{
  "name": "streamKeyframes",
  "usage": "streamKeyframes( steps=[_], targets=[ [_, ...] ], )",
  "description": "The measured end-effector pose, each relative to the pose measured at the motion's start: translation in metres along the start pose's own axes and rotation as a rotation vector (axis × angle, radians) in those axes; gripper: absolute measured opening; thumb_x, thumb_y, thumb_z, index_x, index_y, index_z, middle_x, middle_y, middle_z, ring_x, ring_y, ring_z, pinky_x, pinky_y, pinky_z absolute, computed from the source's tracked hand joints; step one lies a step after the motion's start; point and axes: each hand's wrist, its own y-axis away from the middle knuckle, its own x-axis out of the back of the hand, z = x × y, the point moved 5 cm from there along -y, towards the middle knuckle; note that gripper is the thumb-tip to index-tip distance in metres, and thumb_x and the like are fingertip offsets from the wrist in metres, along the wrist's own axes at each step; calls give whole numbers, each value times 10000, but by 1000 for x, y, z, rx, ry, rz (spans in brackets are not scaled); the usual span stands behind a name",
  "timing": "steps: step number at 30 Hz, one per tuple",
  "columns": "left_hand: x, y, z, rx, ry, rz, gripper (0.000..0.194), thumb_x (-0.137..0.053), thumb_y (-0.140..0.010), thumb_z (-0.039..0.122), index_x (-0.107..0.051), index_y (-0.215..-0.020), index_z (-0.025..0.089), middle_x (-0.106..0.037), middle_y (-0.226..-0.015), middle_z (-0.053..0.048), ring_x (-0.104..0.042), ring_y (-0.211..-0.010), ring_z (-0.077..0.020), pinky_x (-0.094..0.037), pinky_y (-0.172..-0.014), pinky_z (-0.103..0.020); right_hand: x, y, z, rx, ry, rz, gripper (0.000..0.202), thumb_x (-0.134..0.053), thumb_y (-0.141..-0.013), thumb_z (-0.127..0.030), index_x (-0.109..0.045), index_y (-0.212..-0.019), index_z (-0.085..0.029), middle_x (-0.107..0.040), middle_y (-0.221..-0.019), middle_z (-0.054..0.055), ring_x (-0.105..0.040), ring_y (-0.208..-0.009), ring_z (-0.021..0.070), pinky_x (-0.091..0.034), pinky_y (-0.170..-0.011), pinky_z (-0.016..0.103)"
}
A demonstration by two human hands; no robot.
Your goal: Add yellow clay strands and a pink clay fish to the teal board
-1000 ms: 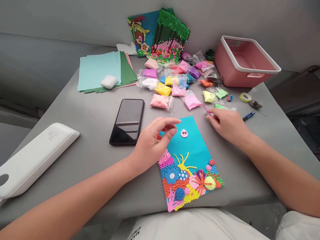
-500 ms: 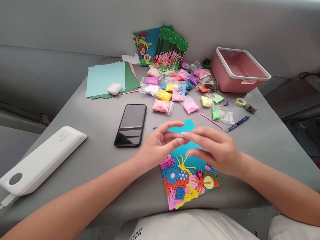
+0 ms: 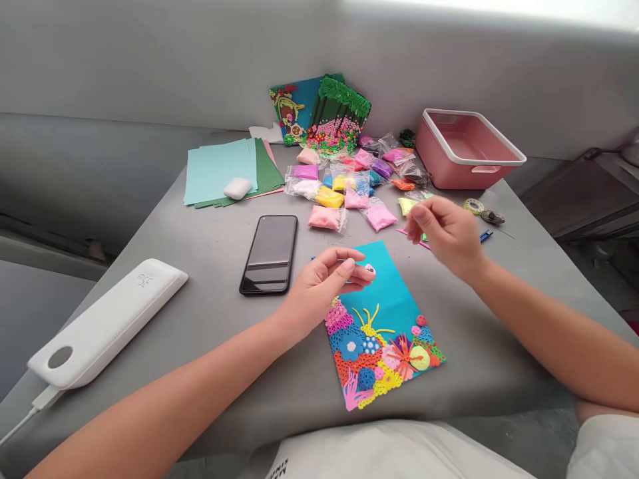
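Observation:
My left hand is over the upper left of a blue card. At its fingertips is a small pale pink clay piece with a dark spot. Coloured clay shapes cover the card's lower part, among them a blue flower, yellow strands and an orange burst. Up and to the right, my right hand hovers with its fingers curled together; whatever may be between them is hidden. Beneath it, a pink stick, a blue cutter and a green clay packet are partly covered.
Several clay packets lie at mid-table, before two decorated cards. A pink basket stands back right, near a tape roll. To the left are a phone, paper sheets, a white case and a power bank.
My hands have come apart. The right one has moved up and right towards the packets and cutter, its fingers now curled. The left stays over the card, with the clay piece now plainly visible.

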Motion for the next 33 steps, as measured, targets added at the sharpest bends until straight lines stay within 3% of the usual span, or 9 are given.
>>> streamKeyframes(
  steps=[3, 5, 7, 10, 13, 16, 20, 27, 33],
  targets=[
    [2, -2, -1, 10, 8, 21, 263, -744, -869, 415, -666, -968, 185, -775, -816, -12, -731, -853, -149, -591, -870, -323, 20, -28, 22, -37, 59, 150, 225, -687, -909, -419, -646, -810, -221, -660, -683, 13, -610, -562, 147, -505, -539, 291],
    [4, -2, -1, 16, 5, 33, 259, -750, -861, 408, -661, -954, 184, -770, -805, -7, -729, -838, -145, -591, -859, -316, 29, -48, 33, -20, 153, 163, 113, -643, -925, -312, -683, -979, -221, -663, -733, 15, -636, -629, 168, -518, -583, 306],
    [5, -3, -1, 18, 0, 42, 264, -751, -856, 410, -652, -954, 186, -766, -801, -2, -734, -851, -151, -588, -856, -314, 33, -67, 44, -30, 347, 95, 213, -531, -955, -235, -720, -1050, -207, -659, -753, 27, -616, -627, 173, -525, -643, 334],
    [6, -3, -1, 30, -11, 48, 279, -743, -856, 424, -642, -964, 188, -759, -785, -5, -742, -867, -172, -587, -854, -335, 30, -92, 57, -8, 763, -53, 258, -547, -949, -255, -764, -1063, -173, -690, -992, 108, -654, -930, 243, -522, -885, 384],
    [8, -4, -2, 58, -37, 61, 282, -737, -856, 432, -641, -962, 188, -753, -770, -12, -740, -860, -188, -590, -839, -356, 21, -110, 76, -100, 996, -196, 306, -576, -932, -273, -739, -1138, -116, -628, -1182, 183, -619, -1063, 305, -494, -954, 423],
    [8, -5, -2, 64, -49, 66, 290, -740, -850, 441, -641, -956, 190, -752, -773, -20, -741, -865, -196, -591, -825, -354, 10, -122, 90, -186, 1062, -267, 320, -553, -933, -253, -727, -1088, -34, -586, -1216, 261, -620, -1025, 345, -500, -909, 465],
    [9, -6, -2, 69, -37, 75, 318, -754, -834, 458, -639, -962, 191, -750, -764, -14, -736, -847, -187, -591, -824, -345, 3, -134, 99, -263, 1097, -323, 284, -553, -940, -214, -711, -1102, -43, -587, -1205, 258, -623, -1037, 329, -509, -918, 443],
    [10, -8, -6, 80, -68, 58, 282, -734, -855, 435, -648, -956, 185, -735, -764, -8, -708, -793, -150, -591, -798, -308, 14, -144, 108, -455, 1177, -276, 343, -698, -832, -192, -696, -1147, -57, -533, -1289, 286, -611, -1114, 418, -537, -846, 492],
    [7, -3, -1, 15, -111, 65, 233, -692, -885, 407, -646, -962, 192, -721, -772, -10, -713, -826, -168, -596, -852, -348, 17, -146, 87, -392, 1169, -175, 314, -687, -846, -176, -690, -1128, -38, -552, -1273, 298, -616, -1099, 428, -522, -829, 508]
  ],
)
